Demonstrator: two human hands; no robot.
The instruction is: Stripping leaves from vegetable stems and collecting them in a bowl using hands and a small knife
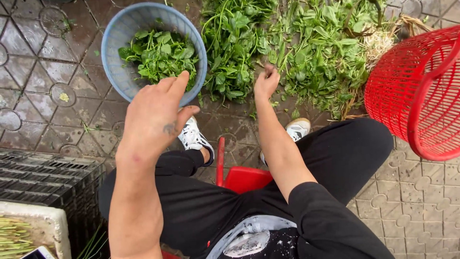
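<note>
**Desk:** Green everywhere. What am I looking at?

**Operator:** I see my left hand [155,112] above the near rim of the blue basket [112,43], fingers loose and empty, picked leaves [160,55] lying inside. My right hand [266,82] reaches into the pile of greens [306,52] on the paving; its fingers curl under, so I cannot tell whether they grip a stem.

**Desk:** Advice?

**Operator:** I judge it best to pinch one stem low and lift it clear of the tangle beside the red basket [421,91].

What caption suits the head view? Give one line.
Left hand over blue basket of greens; right hand reaching into leafy pile.
</note>
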